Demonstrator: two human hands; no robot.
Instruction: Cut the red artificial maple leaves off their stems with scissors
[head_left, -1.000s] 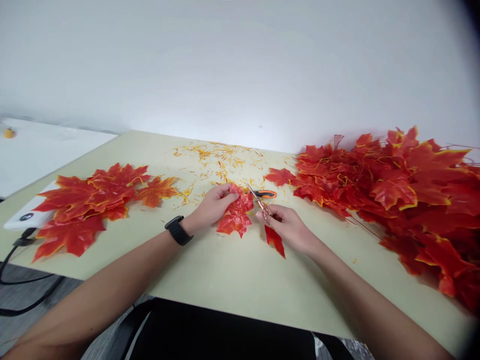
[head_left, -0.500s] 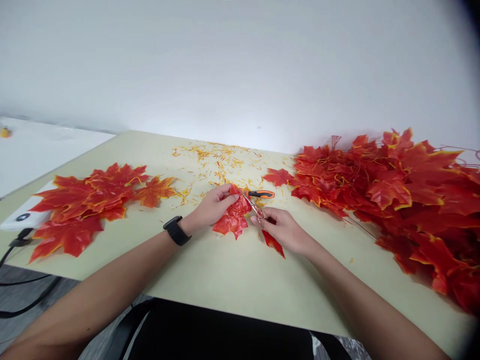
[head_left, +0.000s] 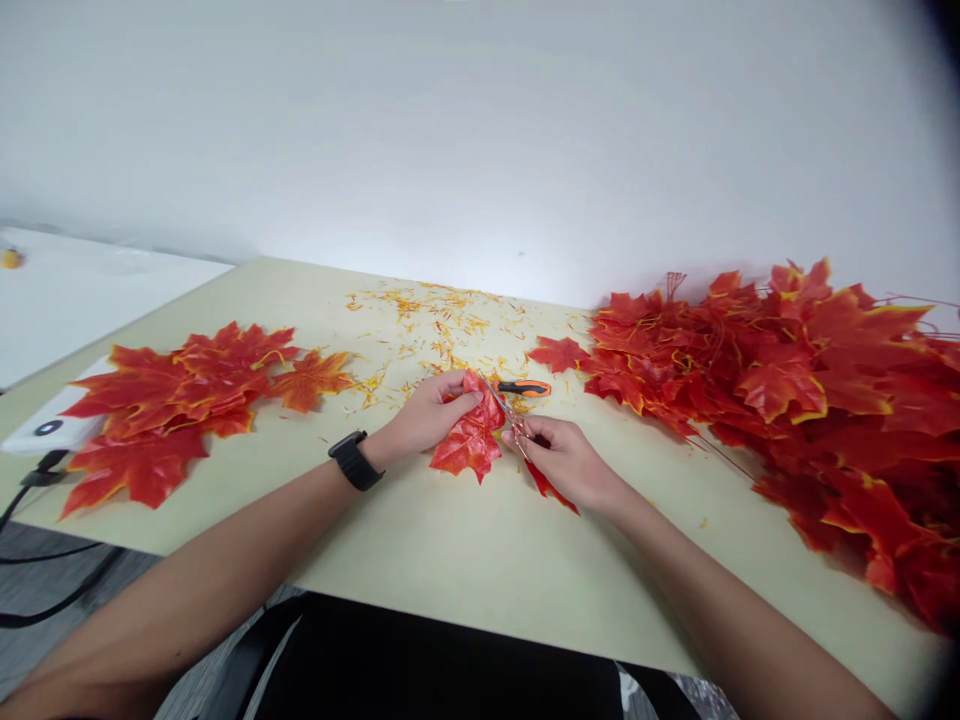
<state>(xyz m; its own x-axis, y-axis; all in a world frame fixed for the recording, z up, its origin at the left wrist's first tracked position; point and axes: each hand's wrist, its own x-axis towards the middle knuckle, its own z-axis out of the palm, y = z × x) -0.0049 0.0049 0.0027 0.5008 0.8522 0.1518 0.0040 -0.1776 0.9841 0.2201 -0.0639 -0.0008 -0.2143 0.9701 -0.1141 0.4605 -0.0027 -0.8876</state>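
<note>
Near the middle of the table, my left hand pinches a red artificial maple leaf by its upper edge. My right hand is closed round the handles of a pair of scissors, whose blades lie along the leaf's right edge. Below my right hand, a red pointed leaf piece sticks out; whether the fingers hold it or it lies underneath is unclear. Just beyond the blades lies an orange-and-black handled tool.
Yellow and orange trimmings are scattered over the far part of the cream table. A small stack of red leaves lies at left, partly over a white device with a black cable. A large leaf heap fills the right side.
The leaf has turned slightly in my left hand and shifted a little to the right. My right hand keeps the scissors at its edge; the view has moved slightly.
</note>
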